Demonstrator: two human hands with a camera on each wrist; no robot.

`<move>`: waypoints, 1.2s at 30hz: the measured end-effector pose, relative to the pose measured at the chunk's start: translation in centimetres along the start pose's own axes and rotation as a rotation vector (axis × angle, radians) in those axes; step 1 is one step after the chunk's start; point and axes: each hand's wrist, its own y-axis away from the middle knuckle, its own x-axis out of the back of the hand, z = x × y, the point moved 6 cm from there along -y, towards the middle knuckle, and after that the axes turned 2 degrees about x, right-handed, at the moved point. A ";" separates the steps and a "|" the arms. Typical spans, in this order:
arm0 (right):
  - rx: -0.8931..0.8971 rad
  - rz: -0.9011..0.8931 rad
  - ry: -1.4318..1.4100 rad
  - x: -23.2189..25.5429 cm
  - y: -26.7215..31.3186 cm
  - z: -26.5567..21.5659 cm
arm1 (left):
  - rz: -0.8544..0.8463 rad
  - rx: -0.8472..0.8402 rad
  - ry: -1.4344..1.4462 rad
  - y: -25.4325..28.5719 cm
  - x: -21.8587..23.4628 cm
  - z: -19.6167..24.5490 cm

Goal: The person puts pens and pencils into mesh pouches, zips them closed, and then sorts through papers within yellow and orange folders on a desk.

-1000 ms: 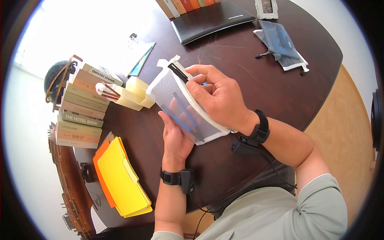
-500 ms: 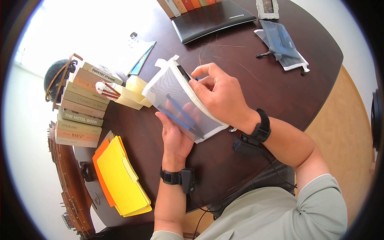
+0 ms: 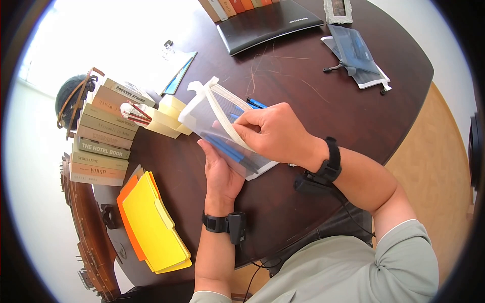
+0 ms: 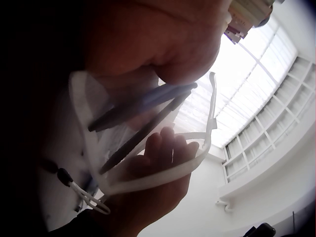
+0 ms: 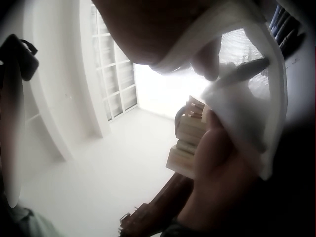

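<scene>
Right hand (image 3: 285,130) pinches a translucent white mesh pouch (image 3: 201,113) by its zippered edge.
Left hand (image 3: 222,174) grips its lower edge, blue pens (image 3: 222,145) inside.

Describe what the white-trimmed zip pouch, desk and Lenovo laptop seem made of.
White-trimmed zip pouch: likely nylon or polyester mesh, matte; blue pens show through its fine weave.
Desk: probably wood or veneer, semi-gloss; dark brown, faint sheen.
Lenovo laptop: plastic or coated metal, smooth black; sheen alone can't settle it.

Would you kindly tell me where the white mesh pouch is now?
In the head view, the white mesh pouch is near the center, right of the cream holder, held by the left hand while the right hand grips its open edge.
</scene>
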 end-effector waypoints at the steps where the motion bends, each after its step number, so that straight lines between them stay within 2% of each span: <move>1: 0.025 -0.021 0.016 0.0 0.0 0.1 | 0.003 -0.009 -0.009 0.1 -0.1 0.0; 8: 0.011 -0.259 0.057 0.0 0.0 0.6 | -0.014 -0.008 -0.029 0.0 -0.2 -0.1; 11: 0.021 -0.317 0.164 -0.4 0.3 1.2 | -0.031 -0.012 -0.048 -0.1 -0.3 -0.2; 17: -0.063 -0.330 0.085 -0.2 0.2 0.1 | -0.042 0.019 -0.061 -0.1 -0.3 -0.5; 20: -0.055 -0.192 0.066 -0.9 0.5 1.3 | -0.020 0.027 -0.052 -0.2 0.0 -0.5; 23: 0.028 -0.183 0.034 -1.3 0.7 1.5 | 0.007 0.017 -0.074 0.0 -0.2 -0.4; 32: 0.048 -0.449 0.211 -2.5 0.8 2.5 | -0.016 0.048 -0.093 0.2 -0.6 -0.6; 36: 0.089 -0.373 0.106 -1.5 0.7 0.5 | -0.016 0.079 -0.093 0.2 -0.6 -0.8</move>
